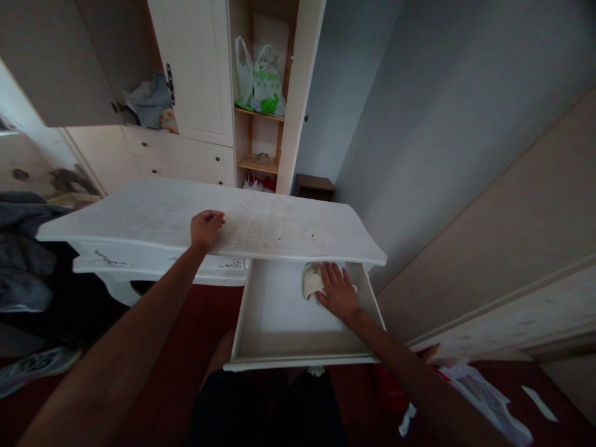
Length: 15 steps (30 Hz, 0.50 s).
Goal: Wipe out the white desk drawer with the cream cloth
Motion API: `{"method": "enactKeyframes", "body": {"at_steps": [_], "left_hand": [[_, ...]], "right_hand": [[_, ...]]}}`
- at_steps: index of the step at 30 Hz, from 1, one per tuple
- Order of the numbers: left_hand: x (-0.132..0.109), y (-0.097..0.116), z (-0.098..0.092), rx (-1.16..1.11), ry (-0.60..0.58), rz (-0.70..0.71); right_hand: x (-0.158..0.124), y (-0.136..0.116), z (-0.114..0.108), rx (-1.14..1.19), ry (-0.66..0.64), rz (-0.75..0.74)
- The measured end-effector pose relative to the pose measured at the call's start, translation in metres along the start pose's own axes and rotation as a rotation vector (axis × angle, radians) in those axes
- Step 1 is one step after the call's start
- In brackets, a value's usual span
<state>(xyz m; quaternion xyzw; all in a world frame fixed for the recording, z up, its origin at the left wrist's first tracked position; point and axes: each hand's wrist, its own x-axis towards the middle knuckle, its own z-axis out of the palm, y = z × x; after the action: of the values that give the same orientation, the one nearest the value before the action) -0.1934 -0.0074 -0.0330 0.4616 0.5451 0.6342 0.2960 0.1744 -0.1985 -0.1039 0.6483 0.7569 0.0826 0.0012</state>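
Observation:
A white dressing table point(279, 217) with a scuffed, stained top stands in front of me. Its right drawer point(274, 310) is pulled out toward my legs. Inside that drawer, near the back right, my right hand point(339, 290) presses a cream cloth point(313, 280) against the bottom, fingers laid over it. The cloth is bunched and partly hidden under the palm. My left hand point(206, 228) rests on the table top near the front edge, its fingers curled in, with nothing seen in them.
A wardrobe point(200, 74) with open doors is behind the table, plastic bags point(267, 84) on its shelf. A wall point(442, 112) rises at the right. Grey clothes point(23, 267) lie at the left. Another plastic bag point(484, 397) lies on the red floor.

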Motion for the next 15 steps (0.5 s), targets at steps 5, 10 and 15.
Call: {"method": "enactKeyframes", "body": {"at_steps": [5,10,15], "left_hand": [[-0.006,0.002,-0.001,0.075,-0.040,0.021],[-0.010,0.001,-0.002,0.183,-0.077,0.074],[-0.009,-0.003,-0.003,0.222,-0.077,0.116]], "right_hand": [[-0.002,0.001,-0.012,-0.018,-0.190,-0.061],[0.005,0.015,-0.027,0.080,-0.402,0.267],[0.007,0.030,-0.020,0.282,-0.233,0.580]]}}
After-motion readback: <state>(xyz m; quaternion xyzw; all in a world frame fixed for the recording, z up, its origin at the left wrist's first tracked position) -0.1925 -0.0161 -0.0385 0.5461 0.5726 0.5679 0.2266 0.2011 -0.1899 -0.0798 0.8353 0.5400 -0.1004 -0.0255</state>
